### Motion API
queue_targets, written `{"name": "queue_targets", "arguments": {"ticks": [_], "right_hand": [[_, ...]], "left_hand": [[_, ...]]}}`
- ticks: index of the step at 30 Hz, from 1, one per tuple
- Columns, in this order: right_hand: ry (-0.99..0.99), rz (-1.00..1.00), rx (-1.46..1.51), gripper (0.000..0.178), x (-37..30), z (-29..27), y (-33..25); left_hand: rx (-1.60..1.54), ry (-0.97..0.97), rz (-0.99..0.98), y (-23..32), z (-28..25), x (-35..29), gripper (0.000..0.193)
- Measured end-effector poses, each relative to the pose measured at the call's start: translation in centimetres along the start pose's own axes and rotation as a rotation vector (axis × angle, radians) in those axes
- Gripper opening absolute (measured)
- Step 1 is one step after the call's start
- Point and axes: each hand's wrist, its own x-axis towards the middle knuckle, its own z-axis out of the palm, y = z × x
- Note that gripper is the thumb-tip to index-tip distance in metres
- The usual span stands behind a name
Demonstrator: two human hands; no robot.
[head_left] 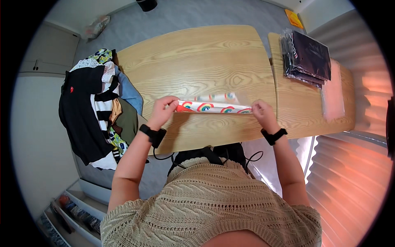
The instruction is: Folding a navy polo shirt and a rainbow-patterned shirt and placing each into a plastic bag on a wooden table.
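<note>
Both of my hands hold a clear plastic bag (242, 99) over the near part of the table. Inside or against it is white folded fabric (216, 108) with a rainbow print and a red patch at its left end. My left hand (162, 110) pinches the left corner between thumb and fingers. The right corner is gripped by my right hand (264, 114). The bag's near edge is stretched between them, tilted so that its far side looks foreshortened. Whether the fabric is fully inside the bag, I cannot tell.
A heap of clothes (84, 111) hangs over the table's left end. Bagged dark garments (306, 55) are stacked on the side table at right, beside a pink packet (333, 92). Cables (164, 158) run near my waist. Open drawers (82, 201) stand at lower left.
</note>
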Motion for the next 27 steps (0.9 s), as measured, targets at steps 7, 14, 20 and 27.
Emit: {"name": "queue_targets", "arguments": {"ticks": [7, 14, 20, 27], "right_hand": [[-0.111, 0.329, 0.521, 0.016, 4.4, -2.1, -0.7], [-0.214, 0.615, 0.232, 0.022, 1.7, 2.8, 13.9], [-0.236, 0.799, 0.468, 0.023, -0.3, 6.6, 8.7], [-0.29, 0.677, 0.446, 0.022, 0.3, 6.2, 7.5]], "left_hand": [[-0.287, -0.06, -0.221, 1.6, -2.1, 3.6, 0.029], [0.07, 0.031, -0.474, -8.8, 1.0, 3.2, 0.051], [0.0, 0.136, -0.534, -11.3, 3.5, -1.1, 0.039], [0.034, -0.073, -0.512, -10.8, 4.9, -0.3, 0.017]]}}
